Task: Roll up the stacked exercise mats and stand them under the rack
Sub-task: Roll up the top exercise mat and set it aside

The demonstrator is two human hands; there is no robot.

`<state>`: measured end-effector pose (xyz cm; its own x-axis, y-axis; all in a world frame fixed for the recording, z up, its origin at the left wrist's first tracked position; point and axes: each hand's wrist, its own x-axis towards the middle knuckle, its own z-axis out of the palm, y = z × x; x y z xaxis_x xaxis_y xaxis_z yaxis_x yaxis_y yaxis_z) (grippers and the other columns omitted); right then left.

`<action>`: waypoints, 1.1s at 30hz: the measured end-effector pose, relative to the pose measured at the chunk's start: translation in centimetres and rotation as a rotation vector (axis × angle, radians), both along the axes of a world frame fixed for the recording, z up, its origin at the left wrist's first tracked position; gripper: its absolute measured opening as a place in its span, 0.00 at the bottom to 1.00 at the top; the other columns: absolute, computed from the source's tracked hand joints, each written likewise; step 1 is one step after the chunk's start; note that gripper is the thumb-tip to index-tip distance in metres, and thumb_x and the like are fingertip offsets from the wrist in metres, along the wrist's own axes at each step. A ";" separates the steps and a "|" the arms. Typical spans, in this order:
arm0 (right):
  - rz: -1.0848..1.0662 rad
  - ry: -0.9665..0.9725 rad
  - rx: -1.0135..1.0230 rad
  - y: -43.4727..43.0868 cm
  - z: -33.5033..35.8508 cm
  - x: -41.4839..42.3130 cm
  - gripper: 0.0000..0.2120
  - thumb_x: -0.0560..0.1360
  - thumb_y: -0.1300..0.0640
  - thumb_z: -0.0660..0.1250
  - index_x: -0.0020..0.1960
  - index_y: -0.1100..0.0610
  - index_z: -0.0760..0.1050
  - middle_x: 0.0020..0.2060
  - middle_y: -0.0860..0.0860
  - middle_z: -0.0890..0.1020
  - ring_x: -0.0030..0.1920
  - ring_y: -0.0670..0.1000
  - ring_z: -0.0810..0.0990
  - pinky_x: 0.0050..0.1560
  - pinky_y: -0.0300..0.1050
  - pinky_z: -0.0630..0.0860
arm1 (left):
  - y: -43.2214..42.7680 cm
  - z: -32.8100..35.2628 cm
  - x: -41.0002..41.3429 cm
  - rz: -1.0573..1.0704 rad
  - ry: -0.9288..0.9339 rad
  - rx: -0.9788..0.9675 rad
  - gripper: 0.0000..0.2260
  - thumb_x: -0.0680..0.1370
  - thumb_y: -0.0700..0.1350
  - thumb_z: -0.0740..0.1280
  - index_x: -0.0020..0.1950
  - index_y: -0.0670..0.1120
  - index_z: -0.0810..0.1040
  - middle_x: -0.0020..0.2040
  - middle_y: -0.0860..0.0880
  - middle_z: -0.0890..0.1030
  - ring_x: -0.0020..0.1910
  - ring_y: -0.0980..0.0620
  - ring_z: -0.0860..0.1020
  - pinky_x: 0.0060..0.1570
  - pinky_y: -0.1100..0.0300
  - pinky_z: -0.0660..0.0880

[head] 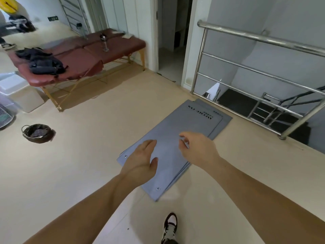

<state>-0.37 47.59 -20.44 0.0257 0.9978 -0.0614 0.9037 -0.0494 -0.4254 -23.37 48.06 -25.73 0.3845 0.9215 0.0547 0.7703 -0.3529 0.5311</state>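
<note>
A stack of flat grey-blue exercise mats [177, 138] lies on the beige floor beside the stair railing, black lettering at its far end and metal eyelets at the near corners. Both arms reach out above the near half of the stack. My left hand [142, 161] hovers over the near left corner, fingers straight and together, thumb apart. My right hand [197, 147] is above the mats' middle with fingers loosely curled and nothing in them. Whether either hand touches the mats cannot be told.
A steel railing [260, 74] guards an open stairwell to the right of the mats. A maroon massage table [84, 55] with a black bag stands at the back left. A dark wicker basket [37, 132] sits on the floor to the left. My shoe [169, 226] is near the bottom edge.
</note>
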 end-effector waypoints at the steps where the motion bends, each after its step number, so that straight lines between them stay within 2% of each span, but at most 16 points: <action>1: -0.003 0.004 -0.017 2.7 -1.0 -0.2 0.15 0.84 0.48 0.61 0.68 0.49 0.78 0.57 0.46 0.84 0.54 0.51 0.82 0.52 0.46 0.79 | 2.5 -0.9 -0.2 -0.002 0.002 -0.011 0.27 0.83 0.46 0.65 0.82 0.43 0.65 0.79 0.49 0.69 0.76 0.48 0.70 0.71 0.55 0.70; 3: -0.021 0.084 -0.078 8.5 -3.0 -0.8 0.14 0.84 0.48 0.62 0.66 0.50 0.79 0.54 0.47 0.84 0.52 0.52 0.83 0.50 0.45 0.78 | 7.8 -2.6 -0.9 -0.010 0.014 -0.037 0.28 0.83 0.45 0.67 0.82 0.44 0.64 0.79 0.49 0.70 0.74 0.48 0.72 0.67 0.58 0.72; 6: -0.033 0.231 -0.198 16.7 -5.7 -2.5 0.13 0.84 0.48 0.64 0.65 0.51 0.79 0.53 0.47 0.84 0.49 0.51 0.83 0.53 0.49 0.81 | 15.3 -4.3 -2.5 -0.014 0.018 -0.058 0.29 0.82 0.44 0.68 0.83 0.45 0.64 0.79 0.50 0.70 0.72 0.50 0.74 0.62 0.64 0.71; 10: -0.030 0.230 -0.249 25.4 -8.4 -5.3 0.12 0.83 0.47 0.63 0.62 0.49 0.79 0.49 0.42 0.82 0.47 0.48 0.81 0.49 0.45 0.79 | 24.0 -6.2 -5.2 -0.020 0.036 -0.143 0.28 0.83 0.46 0.66 0.83 0.46 0.63 0.78 0.51 0.70 0.75 0.51 0.71 0.67 0.63 0.69; 13: -0.094 0.244 -0.269 31.2 -10.9 -7.6 0.10 0.82 0.47 0.63 0.59 0.48 0.80 0.47 0.41 0.81 0.43 0.46 0.80 0.46 0.43 0.77 | 31.2 -8.7 -7.6 -0.069 0.075 -0.181 0.28 0.84 0.48 0.64 0.84 0.49 0.60 0.80 0.54 0.67 0.77 0.53 0.68 0.72 0.56 0.70; 17: -0.212 0.250 -0.288 38.7 -16.4 -11.6 0.06 0.82 0.49 0.63 0.53 0.47 0.79 0.40 0.39 0.80 0.37 0.43 0.78 0.41 0.42 0.73 | 41.6 -13.8 -11.2 -0.144 0.113 -0.205 0.28 0.85 0.47 0.64 0.84 0.48 0.61 0.80 0.52 0.67 0.77 0.50 0.68 0.71 0.55 0.70; 20: -0.322 0.253 -0.315 43.9 -21.6 -15.1 0.04 0.82 0.48 0.63 0.49 0.44 0.76 0.40 0.39 0.81 0.39 0.48 0.81 0.40 0.42 0.72 | 48.9 -19.6 -14.5 -0.268 0.150 -0.230 0.27 0.84 0.47 0.64 0.83 0.48 0.62 0.79 0.52 0.68 0.75 0.50 0.70 0.70 0.54 0.73; 23: -0.417 0.223 -0.343 47.5 -28.0 -18.2 0.06 0.82 0.48 0.64 0.53 0.46 0.79 0.42 0.40 0.81 0.43 0.49 0.82 0.42 0.42 0.73 | 54.3 -26.2 -17.4 -0.397 0.198 -0.241 0.27 0.84 0.46 0.65 0.83 0.47 0.64 0.78 0.51 0.70 0.73 0.48 0.72 0.66 0.52 0.76; 28: -0.504 0.241 -0.387 49.4 -40.6 -21.7 0.06 0.81 0.49 0.63 0.52 0.45 0.79 0.38 0.41 0.82 0.38 0.50 0.80 0.41 0.42 0.76 | 58.1 -38.2 -20.5 -0.588 0.242 -0.244 0.26 0.79 0.41 0.70 0.78 0.42 0.72 0.72 0.44 0.77 0.66 0.41 0.79 0.53 0.45 0.83; 33: -0.575 0.243 -0.409 46.8 -57.4 -24.1 0.05 0.81 0.51 0.64 0.51 0.46 0.80 0.33 0.44 0.80 0.36 0.52 0.80 0.43 0.46 0.80 | 59.1 -54.7 -21.1 -0.757 0.286 -0.226 0.26 0.81 0.43 0.67 0.79 0.44 0.69 0.76 0.45 0.73 0.68 0.41 0.77 0.56 0.46 0.82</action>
